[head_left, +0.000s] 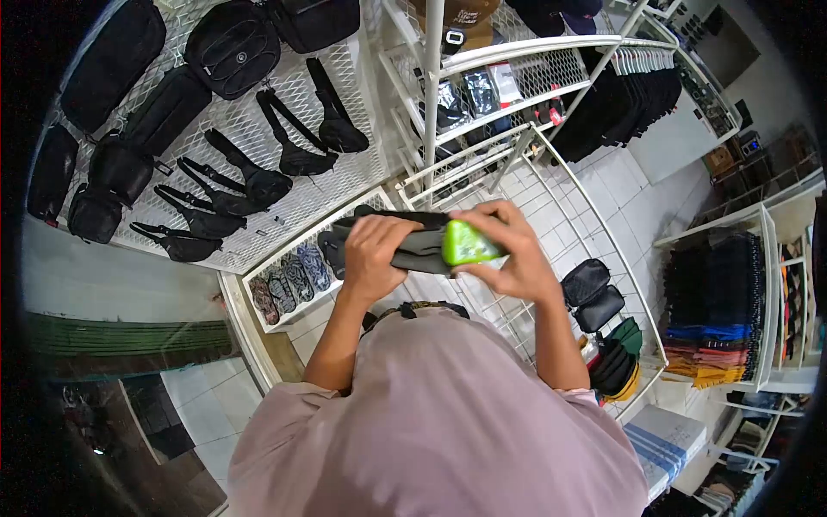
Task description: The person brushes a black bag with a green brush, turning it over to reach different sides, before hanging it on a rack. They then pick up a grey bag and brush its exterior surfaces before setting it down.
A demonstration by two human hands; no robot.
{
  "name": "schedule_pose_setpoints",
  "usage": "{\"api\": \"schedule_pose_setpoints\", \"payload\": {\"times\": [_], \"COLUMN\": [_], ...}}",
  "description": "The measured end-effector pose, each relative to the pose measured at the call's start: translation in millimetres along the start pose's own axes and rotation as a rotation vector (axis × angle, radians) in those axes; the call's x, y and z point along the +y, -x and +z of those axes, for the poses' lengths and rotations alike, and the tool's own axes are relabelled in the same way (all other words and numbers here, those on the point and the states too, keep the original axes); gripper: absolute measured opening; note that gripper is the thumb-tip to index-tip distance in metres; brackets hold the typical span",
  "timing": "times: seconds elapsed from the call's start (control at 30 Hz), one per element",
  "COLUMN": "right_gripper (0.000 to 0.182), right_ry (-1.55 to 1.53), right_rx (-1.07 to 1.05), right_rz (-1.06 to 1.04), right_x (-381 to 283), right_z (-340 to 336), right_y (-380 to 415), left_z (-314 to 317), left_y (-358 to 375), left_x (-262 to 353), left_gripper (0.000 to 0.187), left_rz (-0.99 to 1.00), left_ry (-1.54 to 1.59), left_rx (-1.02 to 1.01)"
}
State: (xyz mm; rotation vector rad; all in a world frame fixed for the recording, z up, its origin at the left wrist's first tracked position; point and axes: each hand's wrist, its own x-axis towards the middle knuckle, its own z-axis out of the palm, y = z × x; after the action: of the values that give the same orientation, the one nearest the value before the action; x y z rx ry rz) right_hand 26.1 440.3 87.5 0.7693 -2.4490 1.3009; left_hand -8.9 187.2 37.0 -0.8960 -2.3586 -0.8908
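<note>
In front of my chest, my left hand (372, 254) is wrapped round a dark grey and black soft-looking item (418, 246) with rounded ends and strap-like folds; I cannot tell its kind. My right hand (514, 254) pinches a bright green block (469, 244) with a paler, shiny face between thumb and fingers. The block sits right at the right end of the dark item and overlaps it in this view. Part of the dark item is hidden behind my left fingers.
Black bags (233, 47) hang on a white mesh panel at the left. Below it, a white tray (274, 323) holds several patterned items. A white metal rack (594, 211) stands ahead, black pouches (590, 293) by its right side. Folded clothes (715, 302) fill shelves farther right.
</note>
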Motion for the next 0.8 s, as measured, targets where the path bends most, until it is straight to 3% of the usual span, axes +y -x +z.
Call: {"api": "schedule_pose_setpoints", "payload": {"times": [0.07, 0.2, 0.4, 0.5, 0.6, 0.7, 0.8], "right_gripper": [0.066, 0.063, 0.061, 0.061, 0.062, 0.06, 0.06], "right_ry": [-0.033, -0.013, 0.158, 0.151, 0.204, 0.152, 0.183], "right_rx": [0.027, 0.225, -0.04, 0.041, 0.105, 0.006, 0.006], "right_rz": [0.115, 0.09, -0.17, -0.123, 0.088, -0.167, -0.186], "right_x": [13.6, 3.5, -32.8, -11.1, 7.5, -18.3, -20.6], "right_z": [-16.0, -25.4, 10.2, 2.6, -3.9, 19.6, 21.7], "right_y": [7.4, 9.6, -14.8, -6.2, 3.2, -4.7, -11.3], "left_z": [-5.5, -8.5, 8.3, 0.7, -4.0, -3.3, -3.7], "left_y": [-0.8, -3.7, -3.6, 1.9, 4.7, 0.6, -0.8], "left_x": [0.0, -4.7, -1.6, -2.3, -1.9, 6.4, 8.1], "left_gripper": [0.037, 0.035, 0.043, 0.044, 0.045, 0.049, 0.05], "left_rz": [0.036, 0.047, 0.056, 0.024, 0.003, 0.0, -0.02], "left_ry": [-0.063, -0.028, 0.009, -0.024, -0.095, -0.049, -0.006], "left_rx": [0.162, 0.326, 0.144, 0.129, 0.165, 0.008, 0.005]}}
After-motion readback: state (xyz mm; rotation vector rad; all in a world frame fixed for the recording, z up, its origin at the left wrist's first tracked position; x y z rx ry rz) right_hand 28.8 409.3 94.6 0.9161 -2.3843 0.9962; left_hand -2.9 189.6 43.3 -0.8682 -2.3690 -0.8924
